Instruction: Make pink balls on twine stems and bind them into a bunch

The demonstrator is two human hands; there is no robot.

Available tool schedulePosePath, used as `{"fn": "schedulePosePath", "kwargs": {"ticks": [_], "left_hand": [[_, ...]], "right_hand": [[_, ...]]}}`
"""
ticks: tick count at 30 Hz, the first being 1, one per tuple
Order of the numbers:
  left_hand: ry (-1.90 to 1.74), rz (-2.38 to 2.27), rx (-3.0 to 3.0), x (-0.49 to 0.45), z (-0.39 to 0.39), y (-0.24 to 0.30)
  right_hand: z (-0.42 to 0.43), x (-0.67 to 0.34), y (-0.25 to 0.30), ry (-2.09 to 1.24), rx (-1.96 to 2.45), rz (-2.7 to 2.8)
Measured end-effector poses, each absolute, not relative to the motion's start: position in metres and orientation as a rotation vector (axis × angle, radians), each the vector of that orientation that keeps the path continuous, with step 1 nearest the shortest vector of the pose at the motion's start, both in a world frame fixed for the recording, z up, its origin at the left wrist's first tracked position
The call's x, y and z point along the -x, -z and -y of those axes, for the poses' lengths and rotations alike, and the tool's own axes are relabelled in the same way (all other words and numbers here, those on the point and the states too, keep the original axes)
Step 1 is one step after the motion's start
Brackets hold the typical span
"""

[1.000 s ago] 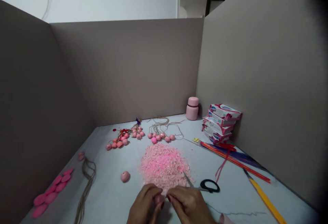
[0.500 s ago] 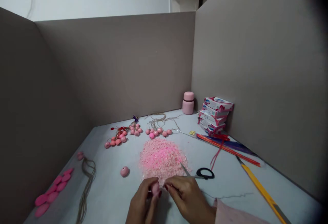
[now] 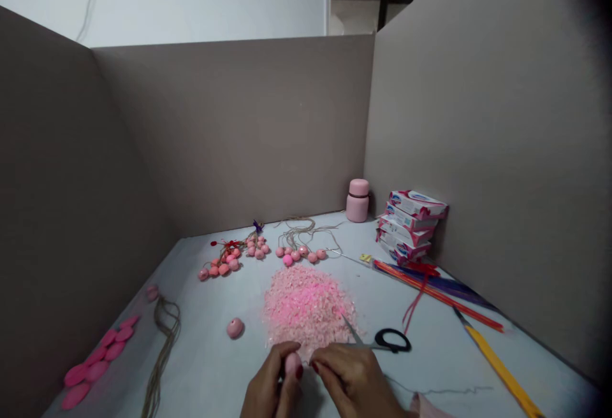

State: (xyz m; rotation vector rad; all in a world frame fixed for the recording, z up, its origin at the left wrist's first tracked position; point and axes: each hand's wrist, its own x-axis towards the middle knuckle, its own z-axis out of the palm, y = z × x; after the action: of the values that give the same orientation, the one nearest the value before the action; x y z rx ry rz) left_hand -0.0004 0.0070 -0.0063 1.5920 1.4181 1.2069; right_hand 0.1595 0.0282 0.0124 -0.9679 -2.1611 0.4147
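Observation:
A round pink bead [image 3: 292,363] sits pinched between the thumb and fingers of my left hand [image 3: 273,380], near the front of the table. Just to its right, my right hand [image 3: 354,373] is closed, its thumb and fingertip pressed on a thin cord near the bead. A grey cord [image 3: 440,392] trails over the table from under that hand toward the right. Black-handled scissors [image 3: 393,340] lie open right behind my right hand, one blade tip reaching the pile of pink shavings [image 3: 306,306]. A loose pink bead [image 3: 234,327] rests left of the pile.
Strung pink beads [image 3: 301,253] lie behind the pile. Left are a twine bundle [image 3: 162,348] and flat pink ovals [image 3: 97,370]. Right are a yellow craft knife [image 3: 502,364], orange sticks [image 3: 440,294], stacked boxes [image 3: 414,223] and a pink flask [image 3: 357,201]. Grey partitions [image 3: 239,131] enclose the table.
The view has shifted a little, so the scene sits slightly lower and further right. Both hands keep nearly the same hold at the bead and cord.

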Motion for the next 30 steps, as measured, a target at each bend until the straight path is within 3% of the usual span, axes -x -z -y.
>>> {"fn": "schedulePosePath", "kwargs": {"ticks": [4,9,15,20,26,30], "left_hand": [[-1.064,-1.423,-1.495,0.004,-0.005,0.002],[-1.338,-1.392,-1.605,0.000,-0.004,0.001],[-1.022,-1.339,-1.335,0.001,-0.001,-0.007],[-1.146,-1.357,-1.508,0.000,-0.001,-0.009],[-0.946,-1.396,-1.498,0.004,-0.001,-0.010],[-1.140,-1.373,-1.507,0.003,0.001,-0.006]], "right_hand": [[-0.026,-0.160,-0.015,-0.323,0.918,2.175],[-0.027,-0.160,-0.017,-0.480,1.001,2.066],[-0.025,-0.158,-0.013,-0.292,0.861,2.187],[-0.027,-0.161,-0.016,-0.431,0.967,2.074],[-0.025,-0.161,-0.017,-0.428,0.909,2.151],[-0.026,-0.160,-0.018,-0.540,0.988,2.049]]}}
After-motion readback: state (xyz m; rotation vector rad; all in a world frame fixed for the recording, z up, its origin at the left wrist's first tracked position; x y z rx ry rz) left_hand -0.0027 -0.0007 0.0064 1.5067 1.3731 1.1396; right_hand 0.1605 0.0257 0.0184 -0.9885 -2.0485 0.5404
